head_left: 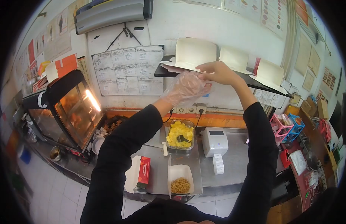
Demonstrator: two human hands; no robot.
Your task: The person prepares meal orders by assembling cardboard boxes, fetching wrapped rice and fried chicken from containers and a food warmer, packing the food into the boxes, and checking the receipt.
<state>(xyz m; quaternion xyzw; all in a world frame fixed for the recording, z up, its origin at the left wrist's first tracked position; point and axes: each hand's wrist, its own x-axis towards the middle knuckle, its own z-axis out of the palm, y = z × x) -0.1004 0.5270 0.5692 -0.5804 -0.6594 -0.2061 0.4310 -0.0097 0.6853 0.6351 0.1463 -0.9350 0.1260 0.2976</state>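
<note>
A thin clear plastic glove (pixel 176 86) covers my left hand (pixel 188 86), raised in front of the wall shelf. The fingers look loosely apart inside the film, with nothing seen in them. My bare right hand (pixel 220 72) is just to the right, its thumb and forefinger pinching at the glove's finger end. Behind both hands, open white paper boxes (pixel 196 52) stand on the black shelf (pixel 163 71). Below, on the steel counter, an open paper box (pixel 180 170) contains cooked noodles (pixel 180 185). Beside it is a red and white box (pixel 144 170).
A tray of yellow food (pixel 180 130) with a black scoop (pixel 183 139) sits behind the noodle box. The white label printer (pixel 215 142) is to its right. A lit food warmer (pixel 68 108) stands left. Coloured baskets (pixel 287 127) are at right.
</note>
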